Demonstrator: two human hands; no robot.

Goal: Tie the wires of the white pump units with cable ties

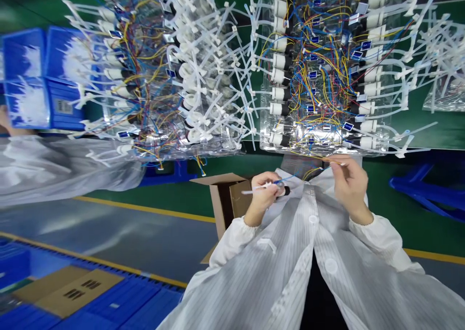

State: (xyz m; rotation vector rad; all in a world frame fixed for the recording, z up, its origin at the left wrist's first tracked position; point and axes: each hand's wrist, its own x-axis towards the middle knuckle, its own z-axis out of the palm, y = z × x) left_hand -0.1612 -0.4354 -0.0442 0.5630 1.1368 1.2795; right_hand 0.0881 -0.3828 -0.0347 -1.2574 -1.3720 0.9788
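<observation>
My left hand [262,196] is closed around a small cylindrical pump-like part [281,189] with a dark end. A thin whitish tube [252,191] sticks out of that hand to the left, and blue wire shows at its fingertips. Thumb and fingers of my right hand [351,183] pinch thin wires [332,161], orange and yellow ones among them. Both hands are in front of my coat, just below the table edge. Beyond them lies a tray of similar parts [279,94], white and black cylinders with tubes outward and coloured wires tangled in the middle.
A second batch of wired parts [189,92] covers the table to the left. Blue bins [65,102] hold white pieces, near a co-worker's sleeve [65,167]. Bagged tubes [448,54] lie at the right. An open cardboard box [220,206] stands beside me.
</observation>
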